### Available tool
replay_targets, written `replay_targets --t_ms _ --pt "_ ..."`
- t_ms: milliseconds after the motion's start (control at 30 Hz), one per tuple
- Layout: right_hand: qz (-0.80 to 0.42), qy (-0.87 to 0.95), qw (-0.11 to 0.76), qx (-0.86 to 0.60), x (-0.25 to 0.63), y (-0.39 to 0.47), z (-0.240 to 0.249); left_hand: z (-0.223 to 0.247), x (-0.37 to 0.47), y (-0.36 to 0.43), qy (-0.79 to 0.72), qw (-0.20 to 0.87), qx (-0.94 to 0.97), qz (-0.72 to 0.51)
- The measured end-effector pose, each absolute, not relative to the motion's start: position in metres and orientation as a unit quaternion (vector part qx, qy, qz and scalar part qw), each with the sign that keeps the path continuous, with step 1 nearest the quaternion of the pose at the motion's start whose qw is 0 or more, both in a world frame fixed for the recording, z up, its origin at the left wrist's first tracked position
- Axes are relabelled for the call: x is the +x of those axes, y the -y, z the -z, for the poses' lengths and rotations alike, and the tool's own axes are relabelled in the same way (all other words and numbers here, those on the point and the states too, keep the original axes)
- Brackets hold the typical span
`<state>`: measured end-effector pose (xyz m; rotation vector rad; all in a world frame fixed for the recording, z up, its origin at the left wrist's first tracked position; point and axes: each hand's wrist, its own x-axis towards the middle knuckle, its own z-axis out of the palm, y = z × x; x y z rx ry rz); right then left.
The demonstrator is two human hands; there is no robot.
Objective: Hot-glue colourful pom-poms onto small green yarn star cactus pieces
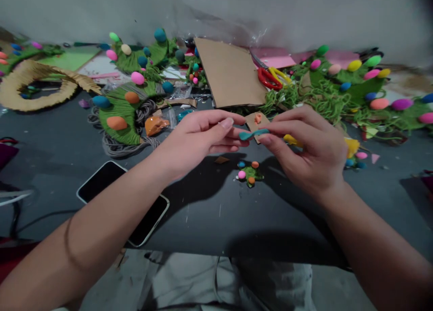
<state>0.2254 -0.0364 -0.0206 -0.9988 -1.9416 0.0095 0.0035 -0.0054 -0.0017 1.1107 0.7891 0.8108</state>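
Forearms point(111, 212) extend — right hand point(268, 135) pinching a teal strip point(253, 134), left hand point(206, 137) loosely open; clear plastic point(172, 119) holds orange clay point(154, 125).

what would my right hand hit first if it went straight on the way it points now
Probably the fingers of the left hand, just past the teal strip that the right hand pinches. Depth is unclear, so the strip may already touch them.

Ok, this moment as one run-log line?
right hand: pinches twisted teal strip | left hand: at strip's other end, grip unclear | nearer: small ball-dotted green piece | farther: cardboard sheet
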Motion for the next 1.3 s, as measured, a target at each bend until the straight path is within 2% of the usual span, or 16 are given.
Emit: replay_targets --t_ms 300,467,633,867,1133,1300 --pt "-0.007 0.827 0.417 -0.377 0.219 0.038 0.025 -0.003 -0.001 0.008 -0.305 0.778 0.454 -0.308" --pt "-0.037 0.788 0.412 -0.457 0.226 0.043 0.013 -0.009 -0.005 0.001 -0.36 0.688 0.515 -0.364" --pt "-0.087 0.829 0.394 -0.387 0.233 0.046 0.008 -0.013 -0.015 -0.004 -0.37 0.593 0.615 -0.365" --pt "-0.141 0.835 0.353 -0.397 0.231 0.049 0.012 -0.014 -0.015 -0.001 -0.356 0.579 0.65 -0.341" --pt "-0.158 0.84 0.373 -0.36 0.227 0.051 0.015 -0.014 -0.007 0.009 -0.364 0.559 0.659 -0.348" --pt "-0.189 0.809 0.366 -0.419 0.224 0.053 0.013 -0.013 -0.006 0.009 -0.382 0.538 0.666 -0.348"
